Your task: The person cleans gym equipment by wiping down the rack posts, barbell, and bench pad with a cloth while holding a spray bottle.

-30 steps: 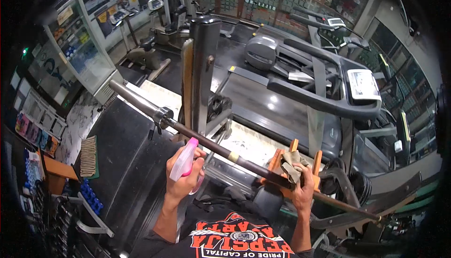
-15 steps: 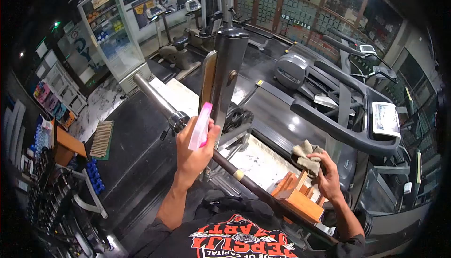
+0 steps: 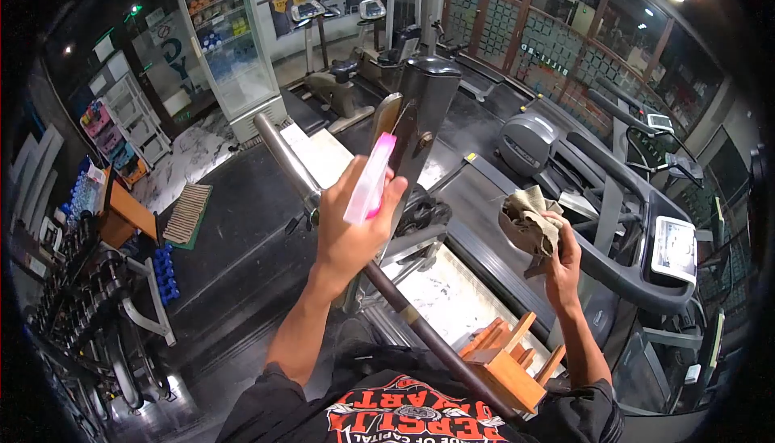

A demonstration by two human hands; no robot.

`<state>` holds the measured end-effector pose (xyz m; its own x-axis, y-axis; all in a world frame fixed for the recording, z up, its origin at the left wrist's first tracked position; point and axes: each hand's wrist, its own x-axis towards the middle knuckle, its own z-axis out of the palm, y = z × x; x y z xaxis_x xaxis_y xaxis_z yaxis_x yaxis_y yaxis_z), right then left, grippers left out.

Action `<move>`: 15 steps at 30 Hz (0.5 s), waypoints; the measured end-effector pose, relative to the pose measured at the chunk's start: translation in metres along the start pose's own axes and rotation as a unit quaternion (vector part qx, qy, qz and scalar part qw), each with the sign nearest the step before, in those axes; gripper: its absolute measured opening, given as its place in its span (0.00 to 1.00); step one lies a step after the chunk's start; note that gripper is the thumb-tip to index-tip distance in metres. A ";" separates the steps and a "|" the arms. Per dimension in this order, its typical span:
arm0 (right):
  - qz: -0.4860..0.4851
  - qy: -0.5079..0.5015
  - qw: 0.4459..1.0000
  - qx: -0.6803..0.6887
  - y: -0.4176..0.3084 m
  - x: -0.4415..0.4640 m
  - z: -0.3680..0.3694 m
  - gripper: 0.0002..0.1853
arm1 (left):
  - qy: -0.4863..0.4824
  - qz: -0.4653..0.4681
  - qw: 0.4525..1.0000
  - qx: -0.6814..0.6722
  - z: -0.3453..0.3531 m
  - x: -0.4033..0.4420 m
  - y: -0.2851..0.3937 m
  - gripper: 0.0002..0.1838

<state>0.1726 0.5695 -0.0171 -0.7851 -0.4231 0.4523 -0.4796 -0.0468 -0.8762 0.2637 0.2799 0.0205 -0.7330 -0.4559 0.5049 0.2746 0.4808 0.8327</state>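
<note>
Over the long dark-brown metal barbell (image 3: pixel 389 286), near a black upright post (image 3: pixel 440 96) with a rounded top, the left hand (image 3: pixel 355 225) is clamped around a translucent pale-pink plastic spray bottle (image 3: pixel 371 181) with a bright pink tip. The hand hides the bottle's lower part (whether a finger presses the trigger, I cannot tell). Well apart from it, the right hand (image 3: pixel 567 257) is closed on a crumpled olive-tan cloth (image 3: pixel 529 215), pinched between thumb and fingers and held up off the barbell; behind it stretches a black treadmill (image 3: pixel 476 197). Nearer the person, beside the barbell, sits an orange-brown wooden box (image 3: pixel 513 374) with upright slats. The barbell slants from its thick silver sleeve (image 3: pixel 282 152) down toward a black T-shirt (image 3: pixel 266 403) with red and white lettering. Off to the left, a ribbed tan mat (image 3: pixel 188 211) lies on the black floor (image 3: pixel 234 241), near small blue dumbbells (image 3: pixel 165 277). At the back stands a tall white glass-doored fridge (image 3: pixel 230 48).
</note>
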 end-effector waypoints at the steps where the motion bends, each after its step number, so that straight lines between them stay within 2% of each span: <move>1: -0.010 0.009 1.000 0.003 0.004 0.003 0.003 0.17 | 0.008 0.018 1.000 -0.001 0.000 -0.006 -0.006 0.10; 4: -0.031 -0.002 0.999 -0.022 0.011 0.015 0.014 0.15 | 0.028 0.000 0.999 -0.022 0.000 -0.029 -0.018 0.09; 6: -0.069 -0.008 0.995 -0.071 0.012 0.030 0.025 0.20 | 0.019 -0.020 0.999 -0.029 -0.001 -0.039 -0.022 0.09; 8: -0.043 0.029 0.999 -0.011 0.005 0.049 0.043 0.24 | 0.014 -0.038 0.999 -0.004 -0.001 -0.046 -0.028 0.08; 10: -0.193 0.064 0.975 -0.093 0.007 0.082 0.059 0.26 | 0.020 -0.036 0.999 0.011 0.001 -0.049 -0.026 0.08; 11: -0.223 0.070 0.970 -0.070 0.000 0.096 0.070 0.28 | 0.039 -0.029 0.999 -0.015 0.002 -0.051 -0.025 0.08; 12: -0.295 0.125 0.930 -0.182 -0.003 0.113 0.082 0.26 | 0.057 -0.021 0.997 -0.040 0.003 -0.052 -0.024 0.08; 14: -0.395 0.176 0.870 -0.236 -0.008 0.141 0.113 0.21 | 0.055 -0.021 0.997 -0.047 0.003 -0.055 -0.024 0.07; 15: -0.408 0.173 0.858 -0.260 -0.008 0.151 0.131 0.17 | 0.051 -0.023 0.997 -0.055 0.003 -0.058 -0.025 0.06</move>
<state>0.1093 0.3872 0.0360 -0.1313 -0.1429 0.9810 -0.9639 0.2498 -0.0926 0.2974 0.2964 -0.0297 -0.6803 -0.5529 0.4811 0.3121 0.3753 0.8728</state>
